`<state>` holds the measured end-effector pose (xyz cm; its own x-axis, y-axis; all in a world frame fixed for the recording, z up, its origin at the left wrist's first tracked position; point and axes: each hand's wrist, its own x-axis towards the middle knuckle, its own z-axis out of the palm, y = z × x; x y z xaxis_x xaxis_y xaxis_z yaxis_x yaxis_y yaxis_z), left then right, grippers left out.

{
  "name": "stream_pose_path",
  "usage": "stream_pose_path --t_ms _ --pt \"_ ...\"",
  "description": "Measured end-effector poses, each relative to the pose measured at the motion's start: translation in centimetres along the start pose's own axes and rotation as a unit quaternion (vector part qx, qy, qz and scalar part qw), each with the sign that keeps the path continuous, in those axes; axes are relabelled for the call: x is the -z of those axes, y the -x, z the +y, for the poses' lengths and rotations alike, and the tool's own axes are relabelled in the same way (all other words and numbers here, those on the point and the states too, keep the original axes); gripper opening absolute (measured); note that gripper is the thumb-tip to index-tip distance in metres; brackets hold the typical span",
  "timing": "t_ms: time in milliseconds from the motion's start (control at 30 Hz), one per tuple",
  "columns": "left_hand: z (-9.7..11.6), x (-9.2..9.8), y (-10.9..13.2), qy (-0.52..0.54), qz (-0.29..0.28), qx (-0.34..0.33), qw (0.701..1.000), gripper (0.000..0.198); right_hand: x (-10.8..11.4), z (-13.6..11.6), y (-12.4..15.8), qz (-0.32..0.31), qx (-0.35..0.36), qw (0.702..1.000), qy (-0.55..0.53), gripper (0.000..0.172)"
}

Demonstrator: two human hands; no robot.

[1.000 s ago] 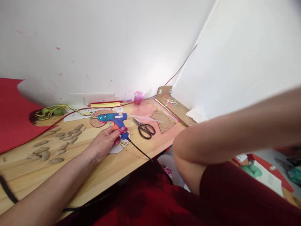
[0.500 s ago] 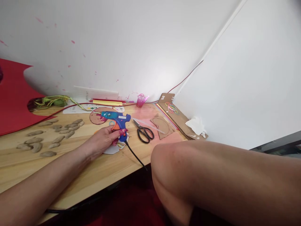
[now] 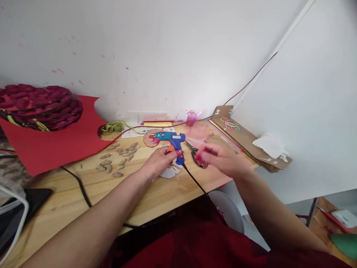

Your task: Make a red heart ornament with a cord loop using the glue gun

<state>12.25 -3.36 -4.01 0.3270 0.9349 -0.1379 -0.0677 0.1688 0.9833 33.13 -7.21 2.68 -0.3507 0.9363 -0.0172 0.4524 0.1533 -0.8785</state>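
Observation:
My left hand (image 3: 163, 160) is closed around the handle of a blue hot glue gun (image 3: 176, 140) with an orange trigger. Its metal nozzle points left, and a clear glue stick (image 3: 195, 141) sticks out of its back. Pink stains mark my fingertips. To the right of the gun, my right hand (image 3: 220, 158) hovers over the scissors (image 3: 192, 147), its fingers curled and blurred; whether they hold anything is unclear. The right hand partly covers a cardboard piece (image 3: 216, 140). Under the gun lie a stained round cardboard disc (image 3: 148, 138) and a white paper cutout (image 3: 170, 172).
Several peanuts (image 3: 122, 160) lie to the left. Red sheet (image 3: 92, 123), a dark red braided coil (image 3: 52, 108) and green yarn (image 3: 114, 127) are beyond. At the back stands a pink cup (image 3: 191, 118); cardboard (image 3: 248, 143) with white tissue (image 3: 270, 145) is at right. A black cord (image 3: 196, 180) crosses the table edge.
My view has turned left, bringing in the braided coil. My right hand has come over the table beside the gun; the bent limb at lower right is gone. My left hand keeps the gun.

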Motion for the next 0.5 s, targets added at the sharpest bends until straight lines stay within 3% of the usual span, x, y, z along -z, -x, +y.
stream_pose_path --t_ms 67,167,300,400,500 --pt "0.3 0.0 0.2 -0.014 -0.001 0.002 1.000 0.039 -1.6 1.3 -0.7 -0.018 -0.036 0.996 -0.081 0.037" --pt "0.7 0.4 0.3 -0.037 -0.003 -0.013 0.999 0.033 -3.7 2.8 -2.0 -0.021 -0.074 0.967 -0.242 0.053" --pt "1.2 0.8 0.5 -0.073 -0.028 -0.040 0.996 0.030 -5.2 3.2 -3.0 -0.026 -0.075 0.942 -0.327 0.064" --pt "1.3 0.8 0.7 -0.119 -0.090 -0.098 0.984 0.028 -5.3 2.9 -2.8 -0.057 -0.062 0.935 -0.345 0.060" --pt "1.4 0.9 0.7 -0.141 -0.190 -0.128 0.963 0.028 -4.7 3.1 -2.3 -0.060 -0.055 0.937 -0.339 0.048"
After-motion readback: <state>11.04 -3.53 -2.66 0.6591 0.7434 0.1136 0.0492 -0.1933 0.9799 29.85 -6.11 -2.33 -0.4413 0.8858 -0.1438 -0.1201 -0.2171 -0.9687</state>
